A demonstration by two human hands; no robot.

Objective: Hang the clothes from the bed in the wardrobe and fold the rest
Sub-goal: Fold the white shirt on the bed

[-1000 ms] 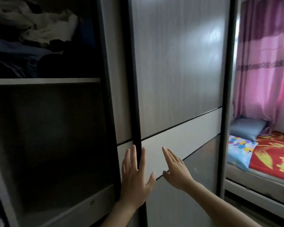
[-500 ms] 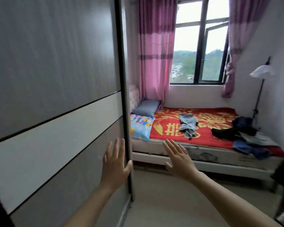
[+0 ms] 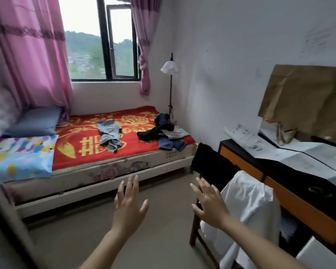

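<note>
The bed point(image 3: 113, 171) with a red and gold blanket stands under the window. A light grey-blue garment point(image 3: 109, 134) lies crumpled at the blanket's middle. A pile of dark, blue and grey clothes point(image 3: 166, 133) lies at the bed's right end. My left hand point(image 3: 128, 204) and my right hand point(image 3: 209, 202) are both raised in front of me over the floor, fingers spread, holding nothing. Only a blurred strip of the wardrobe's edge point(image 3: 2, 220) shows at the lower left.
A wooden chair point(image 3: 195, 228) draped with a white cloth point(image 3: 248, 208) and a black cloth point(image 3: 209, 162) stands right of my hands. Behind it is an orange and black desk point(image 3: 279, 183) with papers. A floor lamp point(image 3: 170, 78) stands by the bed's foot. Two pillows point(image 3: 25, 152) lie at left.
The view has swung right, from the wardrobe door to the bed and desk. Both hands have come off the door and stay raised and spread in the air.
</note>
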